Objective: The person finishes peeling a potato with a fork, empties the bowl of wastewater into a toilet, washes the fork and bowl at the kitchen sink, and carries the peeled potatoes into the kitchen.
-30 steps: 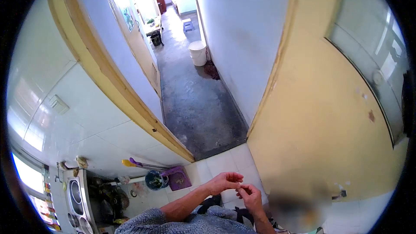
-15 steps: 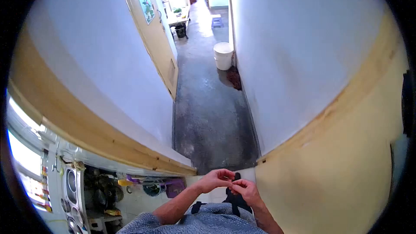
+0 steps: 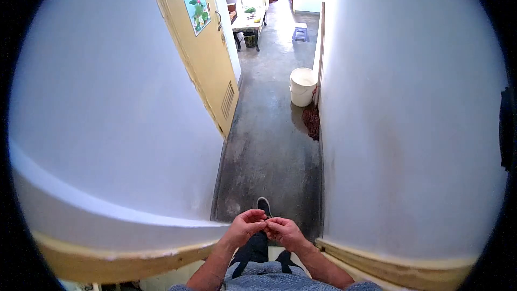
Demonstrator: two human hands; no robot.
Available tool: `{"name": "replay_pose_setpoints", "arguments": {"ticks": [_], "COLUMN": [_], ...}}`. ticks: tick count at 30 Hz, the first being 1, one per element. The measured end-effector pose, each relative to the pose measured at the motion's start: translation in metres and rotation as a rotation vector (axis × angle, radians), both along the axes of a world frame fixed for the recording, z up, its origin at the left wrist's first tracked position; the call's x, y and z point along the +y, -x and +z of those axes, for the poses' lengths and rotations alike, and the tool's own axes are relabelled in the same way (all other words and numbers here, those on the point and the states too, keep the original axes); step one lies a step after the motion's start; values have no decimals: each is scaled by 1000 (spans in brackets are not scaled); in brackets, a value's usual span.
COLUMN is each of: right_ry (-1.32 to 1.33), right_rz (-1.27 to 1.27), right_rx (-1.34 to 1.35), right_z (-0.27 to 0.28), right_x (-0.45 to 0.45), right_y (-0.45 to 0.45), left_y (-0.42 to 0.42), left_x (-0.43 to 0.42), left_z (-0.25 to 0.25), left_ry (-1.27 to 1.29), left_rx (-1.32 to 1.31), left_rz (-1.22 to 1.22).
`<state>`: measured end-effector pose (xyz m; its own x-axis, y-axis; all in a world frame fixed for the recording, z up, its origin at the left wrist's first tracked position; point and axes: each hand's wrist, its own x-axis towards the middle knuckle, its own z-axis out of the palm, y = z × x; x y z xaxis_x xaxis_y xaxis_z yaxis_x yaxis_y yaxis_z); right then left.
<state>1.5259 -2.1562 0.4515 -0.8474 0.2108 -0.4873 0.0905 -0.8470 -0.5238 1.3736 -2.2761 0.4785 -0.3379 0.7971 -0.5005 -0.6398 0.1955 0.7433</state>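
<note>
Low in the head view, my left hand (image 3: 247, 227) and my right hand (image 3: 286, 233) meet in front of my waist. Their fingertips touch or nearly touch. The left fingers are curled in towards the thumb. On the right, thumb and fingers are pinched together. Whatever lies between the fingertips, if anything, is too small to make out. Below the hands show my dark trousers (image 3: 253, 249) and grey-blue top (image 3: 269, 277), and just past them a dark shoe (image 3: 263, 205) on the floor.
A dark concrete corridor floor (image 3: 264, 156) runs ahead between pale walls. On the right stand a white bucket (image 3: 302, 92) and a reddish-brown mop head (image 3: 311, 123). A cream door (image 3: 202, 56) stands ajar on the left. Farther off are a table (image 3: 250, 21) and a blue stool (image 3: 300, 33).
I have stepped forward through the doorway into the corridor. The bucket, mop and door look nearer, and the kitchen at lower left has mostly left view. My hands stay together at the fingertips.
</note>
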Motion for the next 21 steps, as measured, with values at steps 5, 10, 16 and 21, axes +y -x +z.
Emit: {"name": "replay_pose_setpoints", "arguments": {"ticks": [5,10,16,21], "right_ry": [-61,-198,-270,-51], "right_rz": [-33,-113,-230,-277], "right_rx": [-79,-250,-250,-94], "right_z": [8,42,51,29], "right_x": [83,180,281,375], "right_y": [62,124,202,271], "left_y": [64,138,231,298], "left_x": [90,199,323,422], "left_z": [-24,-1,25,-9], "left_ry": [-95,-73,-40,-206], "left_rx": [-164,-78,17,-306], "left_rz": [-17,-177,-382,-320]}}
